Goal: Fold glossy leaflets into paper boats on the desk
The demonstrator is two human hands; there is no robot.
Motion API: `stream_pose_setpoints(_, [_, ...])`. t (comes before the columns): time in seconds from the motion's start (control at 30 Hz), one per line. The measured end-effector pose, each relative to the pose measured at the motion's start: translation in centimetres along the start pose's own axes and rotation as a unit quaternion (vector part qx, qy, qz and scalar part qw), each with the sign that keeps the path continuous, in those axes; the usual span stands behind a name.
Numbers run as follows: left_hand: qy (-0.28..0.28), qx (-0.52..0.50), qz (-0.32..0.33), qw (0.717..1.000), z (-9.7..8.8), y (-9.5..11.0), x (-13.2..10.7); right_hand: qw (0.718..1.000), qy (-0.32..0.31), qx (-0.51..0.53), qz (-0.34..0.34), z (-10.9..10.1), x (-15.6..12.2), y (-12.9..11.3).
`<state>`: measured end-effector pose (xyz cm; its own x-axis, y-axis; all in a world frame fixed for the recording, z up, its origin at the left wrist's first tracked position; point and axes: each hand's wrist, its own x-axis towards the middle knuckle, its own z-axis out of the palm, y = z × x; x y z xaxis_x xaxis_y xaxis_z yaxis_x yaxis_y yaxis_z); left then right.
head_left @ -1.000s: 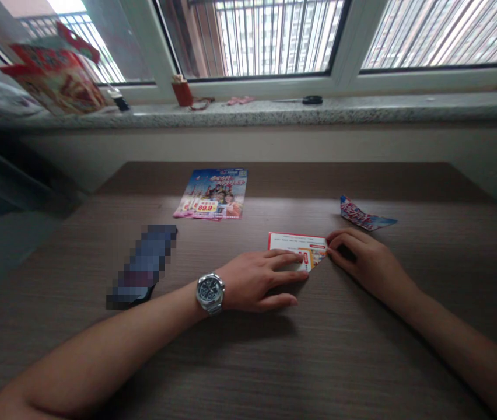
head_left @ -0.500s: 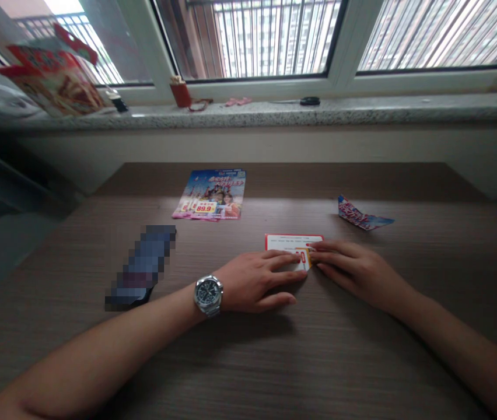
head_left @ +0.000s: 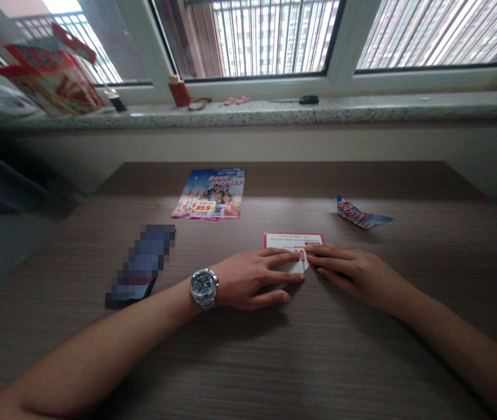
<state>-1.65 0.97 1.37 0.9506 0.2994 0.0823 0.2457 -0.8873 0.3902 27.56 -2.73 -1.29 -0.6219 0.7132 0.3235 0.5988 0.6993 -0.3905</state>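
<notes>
A sheet of printed paper [head_left: 281, 239], white with a red border, lies on the table in front of me, its lower right corner folded over. My left hand [head_left: 257, 280] rests on it, open, fingers spread and holding it down flat. From the other side my right hand [head_left: 357, 268] touches the folded corner with fingers stretched out and close together; its fingertips lie along the crease. Both hands hide part of the sheet. A silver wristwatch [head_left: 205, 287] is on my left wrist.
A folded paper boat [head_left: 362, 217] sits at the right. Behind my left hand lies a stack of colourful flyers [head_left: 213, 192], and a phone [head_left: 141, 265], blurred out, is at left. Scissors [head_left: 308, 100], a red bottle [head_left: 179, 92] and a red food bag [head_left: 56, 81] stand along the windowsill.
My left hand has shifted slightly left and back on the paper. The right fingers have slid a little left along the folded corner, baring more print on the sheet.
</notes>
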Motion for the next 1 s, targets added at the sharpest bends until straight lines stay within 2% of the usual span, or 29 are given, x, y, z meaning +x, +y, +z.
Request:
stream_pose_setpoints(0.3, [-0.003, 0.007, -0.008, 1.0, 0.0, 0.3, -0.1, 0.996, 0.05, 0.02, 0.071, 1.0, 0.8, -0.5])
stream_pose_setpoints(0.43, [-0.004, 0.012, -0.017, 1.0, 0.1, 0.5, 0.0, 0.993, 0.088, 0.042, 0.071, 1.7, 1.3, -0.5])
stream_pose_setpoints(0.53, [-0.004, 0.016, -0.018, 1.0, 0.2, 0.5, 0.1, 0.992, 0.094, 0.048, 0.066, 2.0, 1.4, -0.4])
stream_pose_setpoints(0.8, [0.004, 0.016, -0.013, 1.0, 0.3, 0.4, 0.0, 0.984, 0.122, -0.004, 0.134, 0.9, 1.3, 1.2])
stream_pose_setpoints(1.0, [0.005, 0.018, -0.013, 1.0, 0.2, 0.4, 0.0, 0.981, 0.129, 0.001, 0.142, 0.4, 1.3, 2.2])
